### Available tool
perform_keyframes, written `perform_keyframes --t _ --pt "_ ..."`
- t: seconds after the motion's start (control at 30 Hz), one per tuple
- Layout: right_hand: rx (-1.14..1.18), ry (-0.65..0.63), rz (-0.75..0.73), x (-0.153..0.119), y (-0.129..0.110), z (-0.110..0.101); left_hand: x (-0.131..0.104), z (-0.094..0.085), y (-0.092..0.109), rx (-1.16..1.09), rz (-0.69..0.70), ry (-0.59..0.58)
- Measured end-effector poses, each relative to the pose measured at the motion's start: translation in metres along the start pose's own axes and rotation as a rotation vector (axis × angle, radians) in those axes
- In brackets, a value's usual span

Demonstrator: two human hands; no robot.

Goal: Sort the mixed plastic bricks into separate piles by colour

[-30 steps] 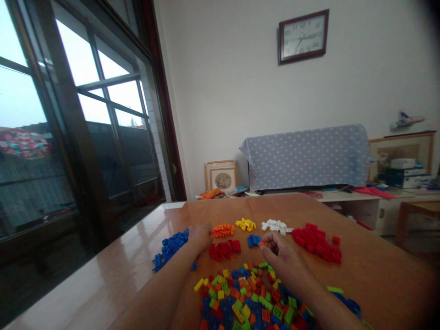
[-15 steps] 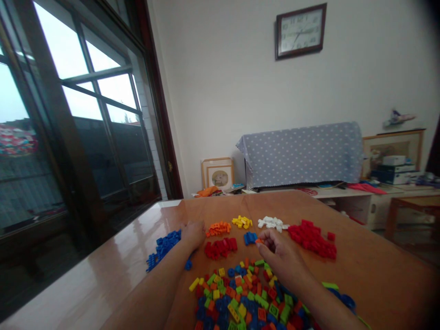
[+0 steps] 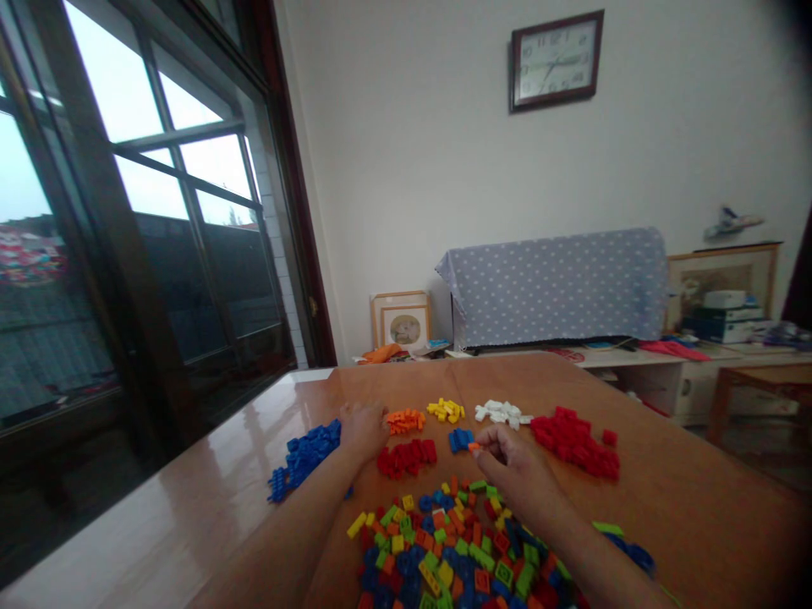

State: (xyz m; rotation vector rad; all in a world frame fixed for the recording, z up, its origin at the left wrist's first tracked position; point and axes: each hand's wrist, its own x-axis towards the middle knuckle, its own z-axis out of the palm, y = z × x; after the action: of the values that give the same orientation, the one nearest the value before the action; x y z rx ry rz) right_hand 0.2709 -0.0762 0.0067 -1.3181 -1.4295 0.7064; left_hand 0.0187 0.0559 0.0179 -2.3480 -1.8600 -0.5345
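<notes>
In the head view my right hand (image 3: 511, 457) is closed, with thumb and fingertips pinching an orange toy brick (image 3: 474, 447). Right beside that brick lies a small group of blue bricks (image 3: 459, 440). My left hand (image 3: 364, 430) reaches back-up to the left edge of the orange brick pile (image 3: 406, 421); its fingers are blurred and partly hidden, so their hold does not show. A blue pile (image 3: 310, 452) is just left of this hand. Red bricks (image 3: 407, 458) lie between my hands. Nearer to me spreads a large heap of mixed-colour bricks (image 3: 444, 550).
Yellow bricks (image 3: 446, 410), white bricks (image 3: 500, 413) and a bigger red pile (image 3: 574, 444) sit farther back on the brown table (image 3: 507, 376). Blue and green pieces (image 3: 628, 550) lie beyond my right forearm. A low cabinet (image 3: 653, 381) stands behind the table.
My left hand has shifted right, from beside the blue pile to the edge of the orange pile. My right hand stays nearly in place with the orange brick.
</notes>
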Motion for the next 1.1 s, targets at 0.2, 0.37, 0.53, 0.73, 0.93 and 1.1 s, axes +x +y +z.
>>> perform_keyframes --t 0.2,0.37,0.53,0.73,0.93,1.1 --pt "0.366 -0.105 0.236 -0.001 -0.009 -0.004 -0.031 -0.013 0.055 -0.52 0.375 -0.002" --pt "0.371 -0.128 0.232 -0.005 -0.013 -0.007 -0.059 -0.031 0.094 -0.806 0.545 -0.091" --pt "0.326 -0.159 0.256 -0.005 -0.013 -0.004 -0.066 -0.039 0.102 -0.701 0.549 -0.117" --pt "0.316 -0.13 0.259 -0.005 -0.013 -0.007 -0.027 -0.021 0.049 -0.491 0.401 0.065" --pt "0.297 -0.106 0.224 -0.004 -0.011 -0.01 0.017 0.004 -0.023 -0.237 0.057 0.045" --pt "0.292 -0.086 0.237 -0.002 -0.008 -0.008 0.026 0.023 -0.036 -0.184 0.002 -0.054"
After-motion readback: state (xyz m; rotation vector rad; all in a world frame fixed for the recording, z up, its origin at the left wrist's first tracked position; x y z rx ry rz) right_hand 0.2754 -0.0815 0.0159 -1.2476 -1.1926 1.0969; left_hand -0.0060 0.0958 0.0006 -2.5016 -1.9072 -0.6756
